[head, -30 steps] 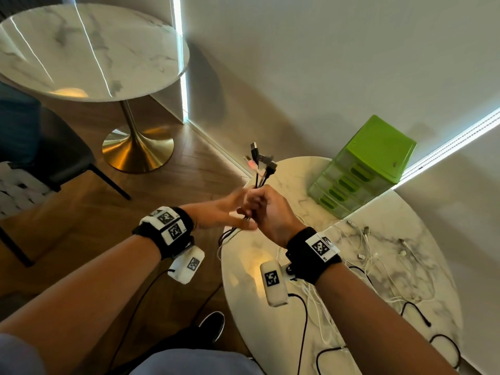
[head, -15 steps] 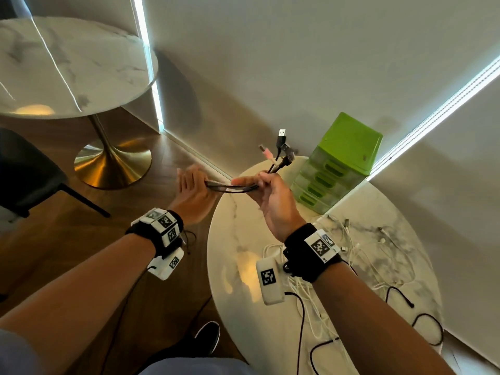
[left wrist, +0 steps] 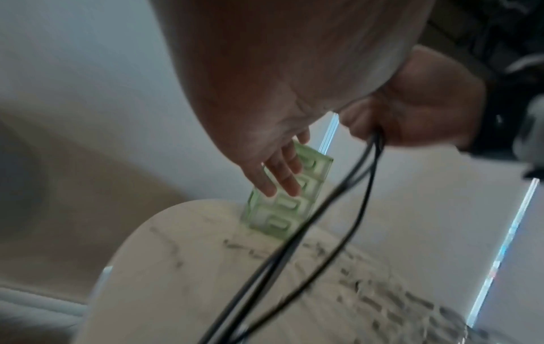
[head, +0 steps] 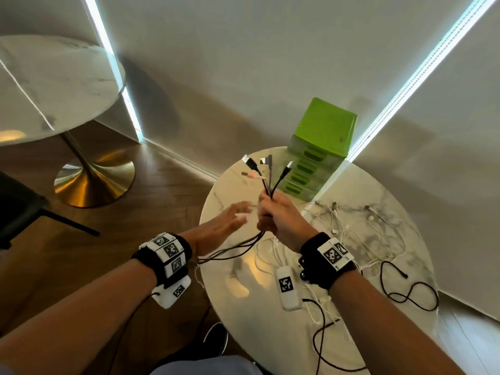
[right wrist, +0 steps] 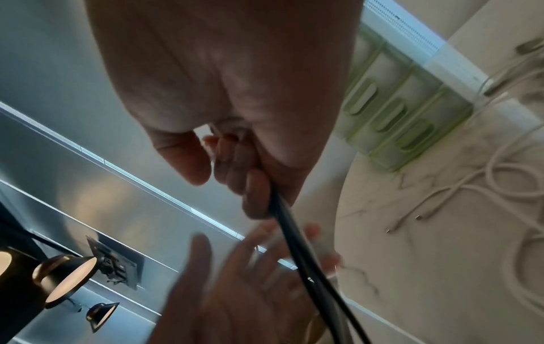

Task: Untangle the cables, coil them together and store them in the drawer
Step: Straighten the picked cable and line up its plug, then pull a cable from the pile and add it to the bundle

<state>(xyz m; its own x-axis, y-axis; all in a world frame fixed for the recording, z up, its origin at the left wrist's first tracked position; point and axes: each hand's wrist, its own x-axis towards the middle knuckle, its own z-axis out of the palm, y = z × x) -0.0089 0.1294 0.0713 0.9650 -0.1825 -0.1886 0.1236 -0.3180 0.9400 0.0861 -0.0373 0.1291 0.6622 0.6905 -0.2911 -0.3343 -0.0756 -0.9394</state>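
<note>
My right hand (head: 273, 215) grips a bundle of black cables (head: 266, 185) above the small marble table (head: 243, 307); their plug ends fan out upward toward the green drawer unit (head: 322, 136). The cable tails (head: 230, 250) droop left from under the fist, past my left wrist. In the right wrist view the curled fingers (right wrist: 256, 193) wrap the black cables (right wrist: 297, 246). My left hand (head: 230, 217) is flat with fingers straight, just left of the bundle, holding nothing. The left wrist view shows its straight fingers (left wrist: 279, 172) in front of the drawers (left wrist: 282, 209).
White cables (head: 351, 231) lie tangled on the table's right half, and a loose black cable (head: 405, 290) curls near its right edge. A larger marble table (head: 54, 85) with a brass base and a dark chair (head: 16, 207) stand to the left. Walls are close behind.
My left hand has let go of the cable tails and opened, moving back beside the right fist. The right hand has raised the bundle upright, tails now hanging loose.
</note>
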